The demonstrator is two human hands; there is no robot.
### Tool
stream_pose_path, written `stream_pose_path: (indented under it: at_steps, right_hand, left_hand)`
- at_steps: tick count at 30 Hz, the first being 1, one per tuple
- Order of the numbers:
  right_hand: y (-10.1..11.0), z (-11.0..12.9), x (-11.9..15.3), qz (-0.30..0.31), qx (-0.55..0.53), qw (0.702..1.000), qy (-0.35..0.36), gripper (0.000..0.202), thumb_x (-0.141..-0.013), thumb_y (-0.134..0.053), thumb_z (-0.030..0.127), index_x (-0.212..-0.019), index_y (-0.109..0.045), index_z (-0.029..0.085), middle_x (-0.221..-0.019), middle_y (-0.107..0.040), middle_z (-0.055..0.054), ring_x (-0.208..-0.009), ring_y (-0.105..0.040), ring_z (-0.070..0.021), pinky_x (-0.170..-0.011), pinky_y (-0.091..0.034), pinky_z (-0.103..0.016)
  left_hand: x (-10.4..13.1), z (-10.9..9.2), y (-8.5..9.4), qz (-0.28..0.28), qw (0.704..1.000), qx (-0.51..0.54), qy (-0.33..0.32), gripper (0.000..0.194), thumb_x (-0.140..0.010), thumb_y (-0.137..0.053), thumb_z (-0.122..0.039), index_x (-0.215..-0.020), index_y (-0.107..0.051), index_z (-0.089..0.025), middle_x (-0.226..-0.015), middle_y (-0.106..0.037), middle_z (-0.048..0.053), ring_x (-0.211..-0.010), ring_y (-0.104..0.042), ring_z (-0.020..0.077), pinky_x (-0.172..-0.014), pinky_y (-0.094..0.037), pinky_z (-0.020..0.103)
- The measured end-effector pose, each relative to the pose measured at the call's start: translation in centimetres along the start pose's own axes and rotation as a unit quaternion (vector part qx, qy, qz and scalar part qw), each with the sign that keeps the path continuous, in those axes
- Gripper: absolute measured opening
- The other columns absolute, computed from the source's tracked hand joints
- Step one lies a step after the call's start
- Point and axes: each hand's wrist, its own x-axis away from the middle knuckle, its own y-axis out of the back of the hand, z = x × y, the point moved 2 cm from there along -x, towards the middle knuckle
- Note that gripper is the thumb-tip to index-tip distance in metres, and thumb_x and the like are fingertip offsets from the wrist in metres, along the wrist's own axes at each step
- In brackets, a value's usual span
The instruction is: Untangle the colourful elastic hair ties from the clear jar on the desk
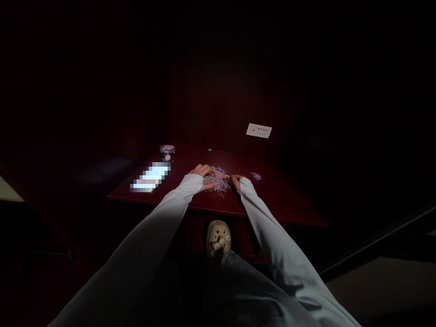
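Note:
A loose pile of small coloured elastic bands (pixel 220 182), mostly pink and purple, lies on the dark red tabletop. My left hand (pixel 201 171) rests over the pile's left side with its fingers apart and its thumb stretched along the near edge. At the right edge of the pile is my right hand (pixel 235 180), its fingers bent and drawn together. A yellow band (pixel 226 176) shows close to those fingertips; whether they grip it is too small to tell. Farther right sits a small separate bunch of purple bands (pixel 256 175).
A round clear jar (pixel 167 152) stands at the back left, with a bright, blurred-out phone-like screen (pixel 150 178) in front of it. One green band (pixel 210 150) lies near the back panel. A white socket plate (pixel 259 131) is on that panel. Below the tabletop (pixel 218 210) shows a beige clog (pixel 218 234).

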Motion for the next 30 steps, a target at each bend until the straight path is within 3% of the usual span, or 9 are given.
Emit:
stream_pose_path:
  at_steps: [4, 8, 13, 17, 24, 30]
  right_hand:
    - [0.3, 0.4, 0.4, 0.01, -0.012, 1.0, 0.026, 0.041, -0.1, -0.051, 0.051, -0.089, -0.084, 0.028, -0.089, -0.08, -0.003, -0.095, -0.072, -0.0222, -0.088, -0.052, -0.028]
    - [-0.1, 0.2, -0.1, 0.025, -0.061, 0.997, 0.035, 0.045, -0.1, -0.049, 0.054, -0.091, -0.083, 0.027, -0.086, -0.08, -0.002, -0.09, -0.072, -0.021, -0.086, -0.054, -0.028]
    - [-1.0, -0.2, -0.9, 0.045, -0.162, 0.984, 0.051, 0.047, -0.099, -0.047, 0.057, -0.099, -0.082, 0.025, -0.082, -0.08, -0.003, -0.079, -0.071, -0.02, -0.081, -0.056, -0.029]
    - [-1.4, -0.3, -0.9, 0.023, -0.217, 0.973, 0.071, 0.048, -0.097, -0.049, 0.058, -0.102, -0.082, 0.023, -0.083, -0.08, -0.004, -0.08, -0.07, -0.0204, -0.082, -0.056, -0.031]
    - [-1.3, -0.5, -1.1, 0.009, -0.241, 0.966, 0.092, 0.047, -0.093, -0.05, 0.059, -0.1, -0.08, 0.023, -0.086, -0.079, -0.005, -0.088, -0.069, -0.022, -0.088, -0.055, -0.033]
    - [-0.9, -0.2, -0.8, 0.015, -0.223, 0.97, 0.095, 0.052, -0.094, -0.049, 0.063, -0.097, -0.081, 0.022, -0.083, -0.075, -0.004, -0.088, -0.067, -0.0216, -0.086, -0.053, -0.031]
  left_hand:
    - [-0.2, 0.5, -0.8, 0.029, 0.999, 0.015, 0.012, 0.055, -0.081, -0.085, -0.045, -0.131, -0.067, -0.03, -0.133, -0.071, 0.004, -0.121, -0.063, 0.0261, -0.104, -0.052, 0.037]
    - [-0.6, 1.3, -1.8, 0.056, 0.998, 0.024, 0.018, 0.061, -0.079, -0.086, -0.043, -0.136, -0.065, -0.032, -0.138, -0.071, 0.003, -0.125, -0.065, 0.026, -0.109, -0.051, 0.037]
    - [-0.9, 1.9, -2.5, 0.048, 0.998, 0.039, 0.016, 0.051, -0.082, -0.081, -0.038, -0.131, -0.069, -0.029, -0.136, -0.073, 0.004, -0.126, -0.066, 0.0247, -0.113, -0.05, 0.036]
    - [-1.0, 2.3, -2.7, 0.043, 0.997, 0.062, 0.02, 0.039, -0.086, -0.075, -0.036, -0.124, -0.072, -0.026, -0.135, -0.074, 0.004, -0.127, -0.068, 0.0237, -0.114, -0.051, 0.033]
    - [-1.2, 2.7, -3.1, 0.026, 0.996, 0.079, 0.024, 0.023, -0.092, -0.068, -0.031, -0.112, -0.076, -0.025, -0.13, -0.077, 0.004, -0.125, -0.07, 0.0223, -0.115, -0.052, 0.034]
    - [-1.5, 2.8, -2.4, 0.05, 0.996, 0.076, 0.01, 0.022, -0.092, -0.065, -0.028, -0.11, -0.078, -0.025, -0.126, -0.08, 0.003, -0.125, -0.07, 0.0213, -0.116, -0.051, 0.035]
